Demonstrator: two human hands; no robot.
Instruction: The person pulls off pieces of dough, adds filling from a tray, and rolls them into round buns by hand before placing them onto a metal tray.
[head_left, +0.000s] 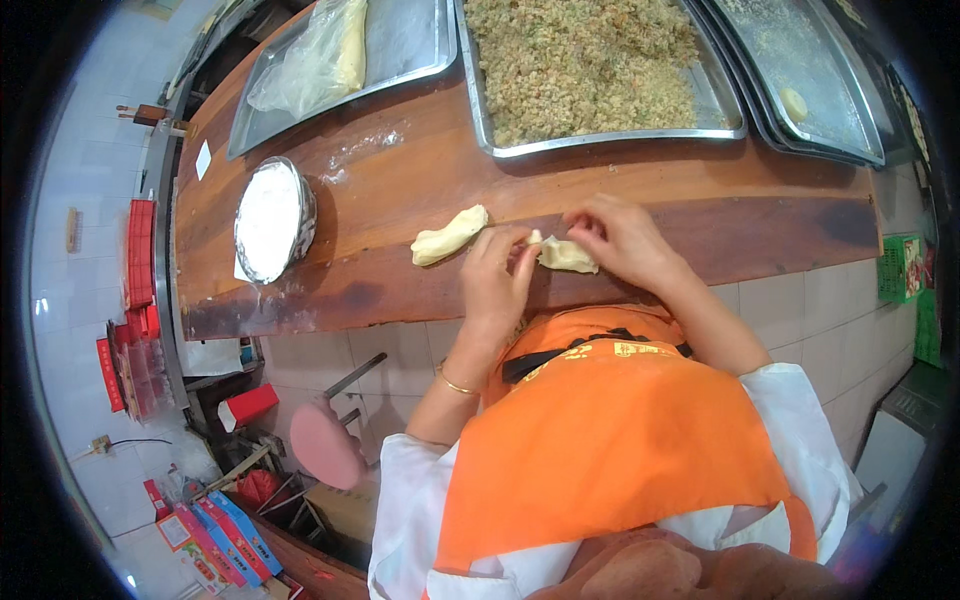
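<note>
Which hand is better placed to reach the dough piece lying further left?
Probably the left hand: it is right beside that dough piece, while the right hand is farther off, at the other piece.

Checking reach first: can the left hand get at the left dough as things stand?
Probably yes: the left hand is beside the left dough, nothing between them, though it seems busy with the right dough.

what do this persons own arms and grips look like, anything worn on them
The left grip and right grip are both bare, without gloves. A thin, gold-coloured bangle is worn on the left side; none shows on the right. The sleeves are loose, white and short.
</note>
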